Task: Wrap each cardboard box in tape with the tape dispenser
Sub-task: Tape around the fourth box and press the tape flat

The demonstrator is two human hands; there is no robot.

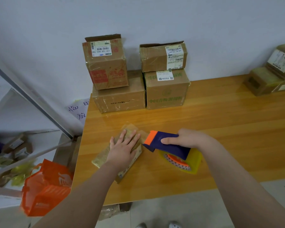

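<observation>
A small flat cardboard box [104,159], covered in yellowish tape, lies near the left front of the wooden table [220,129]. My left hand [124,148] presses flat on its top with fingers spread. My right hand [187,139] grips the blue and orange tape dispenser [164,143], which carries a yellow tape roll [194,163]. The dispenser's orange front edge sits right beside the box's right side. Whether tape runs from the dispenser to the box I cannot tell.
Several cardboard boxes [120,101] are stacked at the back against the wall, and taped boxes [268,76] sit at the far right. An orange bag [44,188] stands on the floor at left, beside a metal shelf [31,96] with small parcels.
</observation>
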